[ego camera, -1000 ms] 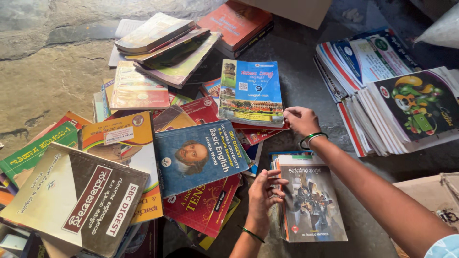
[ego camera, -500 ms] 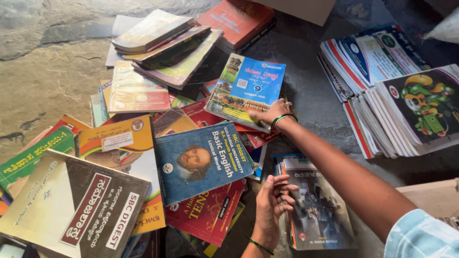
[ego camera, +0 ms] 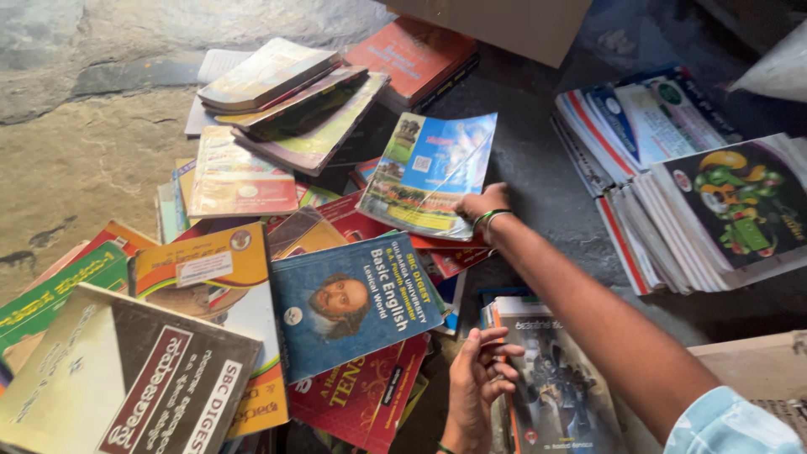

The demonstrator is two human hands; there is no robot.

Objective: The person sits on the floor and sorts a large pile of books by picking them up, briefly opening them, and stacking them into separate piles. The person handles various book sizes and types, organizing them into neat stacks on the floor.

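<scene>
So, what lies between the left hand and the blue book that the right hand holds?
In the head view, between the left hand and the light blue book held by the right hand, lie overlapping red books.

Right hand [ego camera: 472,204] grips a thin paper booklet [ego camera: 433,172] with a glossy blue cover that bends and catches light. Just below the booklet, a blue paperback [ego camera: 351,304] has a smooth, slightly shiny card cover. Left of the paperback, a brown-grey book [ego camera: 126,378] looks matt and worn at the edges. Right of the booklet, stacked magazines [ego camera: 689,202] show glossy printed paper. Above the booklet, a cardboard box [ego camera: 496,25] is plain, matt brown. Far left of the booklet, the stone floor [ego camera: 76,160] is rough and pitted. Left hand [ego camera: 475,387] is bare; the right wrist carries a smooth green bangle [ego camera: 487,219].
</scene>
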